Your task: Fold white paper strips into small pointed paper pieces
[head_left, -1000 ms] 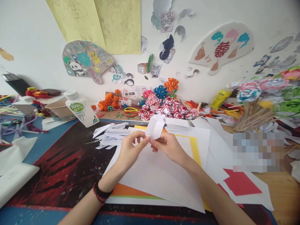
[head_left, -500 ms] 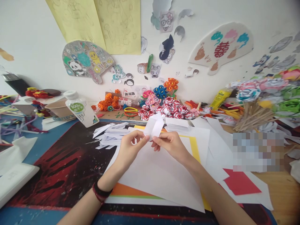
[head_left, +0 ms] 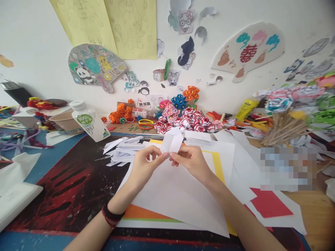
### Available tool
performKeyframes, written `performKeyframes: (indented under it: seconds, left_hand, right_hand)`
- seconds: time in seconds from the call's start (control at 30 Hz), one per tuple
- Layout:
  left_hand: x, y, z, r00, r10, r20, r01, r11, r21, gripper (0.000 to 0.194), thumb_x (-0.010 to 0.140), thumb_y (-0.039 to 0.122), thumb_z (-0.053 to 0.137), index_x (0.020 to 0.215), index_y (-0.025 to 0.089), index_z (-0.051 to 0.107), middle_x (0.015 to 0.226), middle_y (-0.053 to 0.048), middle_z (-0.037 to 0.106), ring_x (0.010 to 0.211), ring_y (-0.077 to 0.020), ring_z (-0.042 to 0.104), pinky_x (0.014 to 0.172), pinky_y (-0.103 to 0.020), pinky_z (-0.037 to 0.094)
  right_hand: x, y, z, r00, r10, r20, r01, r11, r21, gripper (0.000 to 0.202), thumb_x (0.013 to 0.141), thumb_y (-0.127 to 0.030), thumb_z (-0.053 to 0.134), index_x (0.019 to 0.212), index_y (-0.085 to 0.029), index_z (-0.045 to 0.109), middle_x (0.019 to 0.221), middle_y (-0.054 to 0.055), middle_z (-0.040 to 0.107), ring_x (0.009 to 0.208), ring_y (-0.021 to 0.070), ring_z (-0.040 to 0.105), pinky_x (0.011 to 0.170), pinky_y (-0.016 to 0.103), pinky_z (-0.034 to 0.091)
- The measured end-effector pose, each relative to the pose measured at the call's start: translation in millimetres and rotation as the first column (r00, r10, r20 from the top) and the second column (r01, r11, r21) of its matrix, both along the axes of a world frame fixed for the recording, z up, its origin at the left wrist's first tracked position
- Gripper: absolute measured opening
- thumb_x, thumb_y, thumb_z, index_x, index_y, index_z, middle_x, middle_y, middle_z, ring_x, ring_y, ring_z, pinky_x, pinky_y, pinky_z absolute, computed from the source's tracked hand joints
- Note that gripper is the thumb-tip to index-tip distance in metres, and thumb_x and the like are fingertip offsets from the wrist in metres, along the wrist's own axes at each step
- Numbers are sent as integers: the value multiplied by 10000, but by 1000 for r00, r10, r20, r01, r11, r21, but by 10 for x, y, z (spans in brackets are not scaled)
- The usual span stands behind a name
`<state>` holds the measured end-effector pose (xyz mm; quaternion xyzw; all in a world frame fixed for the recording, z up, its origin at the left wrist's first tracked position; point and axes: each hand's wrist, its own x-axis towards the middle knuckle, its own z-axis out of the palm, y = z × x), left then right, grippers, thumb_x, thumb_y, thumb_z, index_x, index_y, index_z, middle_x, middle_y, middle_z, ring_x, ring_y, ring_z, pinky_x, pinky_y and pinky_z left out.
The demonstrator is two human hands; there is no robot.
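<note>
A small folded piece of white paper (head_left: pixel 172 140) stands upright between my two hands, with a crease down its middle. My left hand (head_left: pixel 147 163) pinches its lower left edge between thumb and fingers. On the other side my right hand (head_left: pixel 190 158) grips the lower right edge, its thumb close to the left thumb. Beneath both hands lies a large white sheet (head_left: pixel 178 198) on top of orange and yellow sheets. Cut white paper strips (head_left: pixel 125 150) are heaped to the left, and a neat stack of white paper (head_left: pixel 198 138) sits behind my right hand.
Red-and-white paper flowers (head_left: pixel 192 120) crowd the back by the wall. A white bottle (head_left: pixel 89 122) stands at back left, and a tissue pack (head_left: pixel 18 202) lies at far left. Red paper (head_left: pixel 270 203) rests at right, below a bundle of brown stems (head_left: pixel 285 130).
The thumbs have slid slightly along the lower edge of the folded paper, the right one a little upward. Both hands keep their hold, and the view has shifted very slightly.
</note>
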<state>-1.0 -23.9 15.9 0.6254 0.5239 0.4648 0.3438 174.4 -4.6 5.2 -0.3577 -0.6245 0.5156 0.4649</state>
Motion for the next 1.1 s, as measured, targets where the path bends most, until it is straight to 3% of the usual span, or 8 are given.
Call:
performKeyframes:
  seconds: [0.27, 0.73, 1.1]
  left_hand:
    - [-17, 7, -5, 1000, -21, -8, 21, 1000, -11, 296, 766, 422, 676, 639, 165, 602, 648, 10, 558, 601, -114, 424, 572, -251, 323]
    - [-35, 8, 5, 998, -55, -24, 54, 998, -41, 315, 757, 438, 691, 635, 161, 603, 633, 24, 541, 623, -112, 393, 597, -249, 308]
    - [-36, 0, 0, 997, -74, -13, 73, 996, -54, 324, 752, 441, 692, 624, 160, 598, 614, 25, 526, 606, -109, 389, 579, -243, 301]
  right_hand:
    - [7, -8, 29, 1000, 6, 14, -6, 1000, -25, 204, 769, -340, 696, 738, -140, 716, 644, 37, 662, 571, 149, 628, 558, 270, 520]
    - [12, -7, 1, 999, 15, 41, -14, 1000, -28, 189, 766, -314, 694, 798, -130, 719, 639, 34, 650, 569, 144, 605, 558, 268, 501]
    - [4, -9, -1, 990, -36, 137, 26, 997, 70, 121, 778, -247, 653, 736, -137, 679, 597, -5, 570, 550, 118, 530, 518, 235, 429]
